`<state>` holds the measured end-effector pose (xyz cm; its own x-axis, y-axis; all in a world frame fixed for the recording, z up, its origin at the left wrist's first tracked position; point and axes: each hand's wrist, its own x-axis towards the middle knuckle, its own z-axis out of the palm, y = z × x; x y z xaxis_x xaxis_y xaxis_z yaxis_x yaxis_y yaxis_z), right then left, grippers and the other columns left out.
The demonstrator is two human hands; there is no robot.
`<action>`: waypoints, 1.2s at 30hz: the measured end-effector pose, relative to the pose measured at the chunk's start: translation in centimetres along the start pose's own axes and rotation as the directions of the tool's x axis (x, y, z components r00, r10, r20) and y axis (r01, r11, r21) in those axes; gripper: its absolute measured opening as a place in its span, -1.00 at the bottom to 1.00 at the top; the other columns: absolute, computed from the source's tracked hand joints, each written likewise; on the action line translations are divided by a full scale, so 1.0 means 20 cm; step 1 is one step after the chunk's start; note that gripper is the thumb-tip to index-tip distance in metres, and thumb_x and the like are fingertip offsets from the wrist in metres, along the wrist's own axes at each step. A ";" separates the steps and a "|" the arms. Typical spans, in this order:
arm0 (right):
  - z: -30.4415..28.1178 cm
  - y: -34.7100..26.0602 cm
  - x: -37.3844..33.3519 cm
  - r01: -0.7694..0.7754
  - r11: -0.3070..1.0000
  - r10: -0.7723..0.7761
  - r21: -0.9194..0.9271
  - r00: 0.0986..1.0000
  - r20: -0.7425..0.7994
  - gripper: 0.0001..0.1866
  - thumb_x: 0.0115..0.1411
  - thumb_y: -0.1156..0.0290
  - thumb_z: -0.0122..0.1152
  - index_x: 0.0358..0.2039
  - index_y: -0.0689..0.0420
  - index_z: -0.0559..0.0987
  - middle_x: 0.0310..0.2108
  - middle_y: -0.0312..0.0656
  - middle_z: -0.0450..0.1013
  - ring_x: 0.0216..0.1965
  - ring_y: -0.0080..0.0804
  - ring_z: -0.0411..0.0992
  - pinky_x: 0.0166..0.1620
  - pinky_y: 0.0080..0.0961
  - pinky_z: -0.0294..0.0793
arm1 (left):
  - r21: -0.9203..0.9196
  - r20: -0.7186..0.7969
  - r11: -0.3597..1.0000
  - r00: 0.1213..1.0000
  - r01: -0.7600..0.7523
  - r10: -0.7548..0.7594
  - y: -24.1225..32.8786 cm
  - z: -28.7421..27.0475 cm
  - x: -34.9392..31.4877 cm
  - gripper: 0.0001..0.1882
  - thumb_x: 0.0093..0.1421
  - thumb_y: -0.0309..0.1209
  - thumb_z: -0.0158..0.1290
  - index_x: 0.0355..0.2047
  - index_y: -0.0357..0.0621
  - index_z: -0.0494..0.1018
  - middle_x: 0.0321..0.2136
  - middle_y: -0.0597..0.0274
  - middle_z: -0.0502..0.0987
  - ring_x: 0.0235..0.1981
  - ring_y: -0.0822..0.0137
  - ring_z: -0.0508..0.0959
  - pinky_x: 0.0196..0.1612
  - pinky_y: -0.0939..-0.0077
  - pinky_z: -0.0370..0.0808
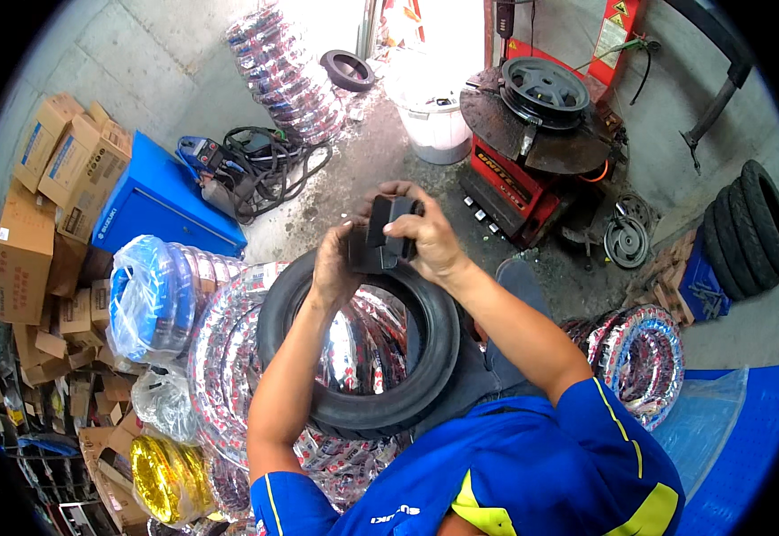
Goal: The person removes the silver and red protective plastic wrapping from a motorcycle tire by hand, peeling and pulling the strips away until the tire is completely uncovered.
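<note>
In front of me my right hand (429, 234) grips a black, block-like object (393, 219), its fingers curled over the top and side. Just left of it, my left hand (334, 265) has its fingers closed around a dark edge by the same object; what exactly they hold is partly hidden. Below both hands a black tyre (441, 344) rests tilted against my legs, over a stack of foil-wrapped tyres (228, 357). My left forearm passes across the tyre's left side.
A red tyre-changing machine (505, 192) carries a wheel rim (546, 89) ahead right. A white bucket (434, 134) stands beside it. Cables (269, 174) lie near a blue cabinet (161, 201) and cardboard boxes (27, 255) at left. Bare tyres (747, 232) lean at right.
</note>
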<state>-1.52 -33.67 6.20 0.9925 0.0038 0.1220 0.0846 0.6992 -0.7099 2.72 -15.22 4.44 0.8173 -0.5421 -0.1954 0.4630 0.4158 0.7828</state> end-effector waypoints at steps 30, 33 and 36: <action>-0.29 0.09 -0.13 -0.816 0.560 0.820 -0.141 0.570 -0.042 -0.68 0.35 0.48 0.17 0.06 0.35 0.43 -0.20 0.03 0.54 -0.41 -0.21 0.60 -0.50 -0.39 0.63 | 0.971 -0.030 0.208 0.805 -0.116 0.593 0.08 -0.09 0.02 -0.41 0.44 0.06 0.01 0.06 -0.32 0.48 -0.03 -0.13 0.50 0.05 -0.01 0.46 0.21 0.10 0.35; -0.33 0.09 0.17 -0.773 0.634 0.770 0.001 0.632 -0.086 -0.83 0.37 0.51 0.06 -0.08 0.26 0.53 -0.30 -0.07 0.57 -0.35 -0.25 0.59 -0.42 -0.33 0.62 | 0.962 -0.099 0.255 0.749 -0.096 0.655 0.15 -0.12 -0.01 -0.46 0.45 0.01 0.00 -0.02 -0.32 0.50 -0.07 -0.13 0.52 0.04 -0.03 0.48 0.19 0.11 0.36; -0.49 -0.06 0.88 -0.460 0.888 0.460 0.023 0.885 -0.073 -0.76 0.44 0.36 0.04 0.01 0.23 0.46 -0.13 -0.06 0.54 -0.27 -0.26 0.56 -0.26 -0.26 0.66 | 0.966 -0.074 0.236 0.759 -0.107 0.646 0.13 -0.08 0.04 -0.47 0.44 -0.01 0.02 -0.04 -0.34 0.48 -0.11 -0.16 0.54 0.01 -0.05 0.50 0.17 0.13 0.37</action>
<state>16.64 -41.36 2.43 0.9236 0.2728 -0.2694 -0.3832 0.6353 -0.6705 5.12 -13.33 5.32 0.9453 -0.0889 0.3140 -0.3095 -0.5490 0.7764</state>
